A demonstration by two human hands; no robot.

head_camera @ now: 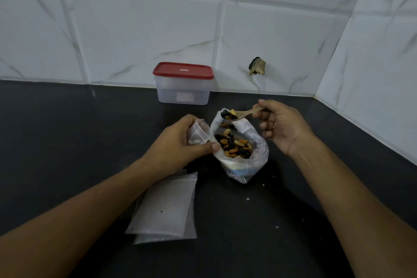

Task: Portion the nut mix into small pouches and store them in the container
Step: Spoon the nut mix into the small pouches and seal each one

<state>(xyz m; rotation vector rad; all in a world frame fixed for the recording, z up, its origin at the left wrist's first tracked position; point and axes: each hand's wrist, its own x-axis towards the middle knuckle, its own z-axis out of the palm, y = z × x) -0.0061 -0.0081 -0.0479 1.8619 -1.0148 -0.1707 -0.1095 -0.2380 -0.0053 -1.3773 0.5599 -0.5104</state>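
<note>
Early stage: right fingers (pixel 263 124) pinch a loaded spoon (pixel 244 114), left fingers (pixel 211 147) clutch an empty-looking pouch (pixel 199 133); the lidded container (pixel 184 89) waits beyond them.

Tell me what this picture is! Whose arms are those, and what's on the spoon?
There is no machine here, just a person. The camera sits on their head and looks down, so you see their own two arms. The left hand holds a small clear pouch. The right hand pinches a spoon loaded with nuts and dark bits, above the big bag of nut mix. On the dark counter lie more flat empty pouches, beside the left arm. At the back, by the tiled wall, stands a plastic container with its red lid on.
</note>
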